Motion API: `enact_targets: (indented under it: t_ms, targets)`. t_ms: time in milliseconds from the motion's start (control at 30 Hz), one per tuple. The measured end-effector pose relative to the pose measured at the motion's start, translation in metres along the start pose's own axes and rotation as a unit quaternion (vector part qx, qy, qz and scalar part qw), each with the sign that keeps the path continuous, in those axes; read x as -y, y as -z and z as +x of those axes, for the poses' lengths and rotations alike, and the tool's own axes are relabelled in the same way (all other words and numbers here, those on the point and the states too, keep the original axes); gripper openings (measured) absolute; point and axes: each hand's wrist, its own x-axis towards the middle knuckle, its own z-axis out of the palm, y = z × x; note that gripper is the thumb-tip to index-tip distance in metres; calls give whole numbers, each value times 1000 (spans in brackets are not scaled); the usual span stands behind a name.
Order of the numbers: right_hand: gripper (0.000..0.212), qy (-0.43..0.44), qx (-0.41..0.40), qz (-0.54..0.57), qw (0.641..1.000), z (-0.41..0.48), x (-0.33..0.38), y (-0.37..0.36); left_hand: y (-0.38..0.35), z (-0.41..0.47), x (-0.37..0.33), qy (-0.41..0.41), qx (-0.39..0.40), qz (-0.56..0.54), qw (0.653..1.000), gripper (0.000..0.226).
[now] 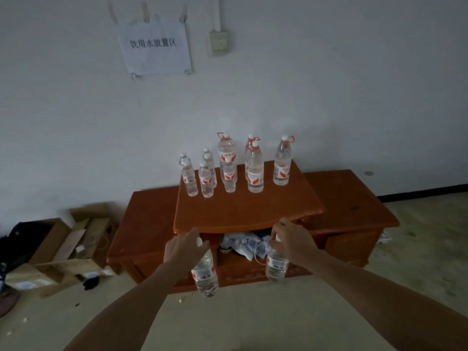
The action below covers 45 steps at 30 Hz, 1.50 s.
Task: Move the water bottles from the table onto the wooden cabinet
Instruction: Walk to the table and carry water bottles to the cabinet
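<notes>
My left hand [182, 248] grips a small clear water bottle [205, 274] by its white cap, and the bottle hangs below the hand. My right hand [291, 239] holds a second small water bottle [276, 266] by its neck in the same way. Both bottles hang in front of the wooden cabinet [243, 211], below its raised top. Several water bottles stand on that top near the wall: small ones at the left [205, 179] and taller ones with red handle rings at the right [281, 163].
An open compartment under the cabinet top holds crumpled wrappers [247, 245]. Open cardboard boxes [68, 245] lie on the floor to the left. A paper sign [154, 45] and a wall socket [219, 43] are on the white wall. Bare floor lies to the right.
</notes>
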Motion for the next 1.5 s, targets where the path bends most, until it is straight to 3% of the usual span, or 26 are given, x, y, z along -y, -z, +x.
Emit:
enact_targets:
  t_ms: [400,767,933,1267,1500]
  targets:
    - [23,33,4,19,999,259,18,-25,20,239,66,42,-29,-24,998,27]
    - [23,70,92,61,991,447,21,-108,-27,394,98,76,51,-21,996,26]
    - [24,87,141,56,985,494,25,-139,-53,444,108,81,99,-22,992,32]
    - [25,18,168,51,984,540,26,-159,-87,509,117,22,124,-53,991,33]
    - [49,-9,205,-4,979,550,33,-149,-83,512,130,-27,196,-40,979,41]
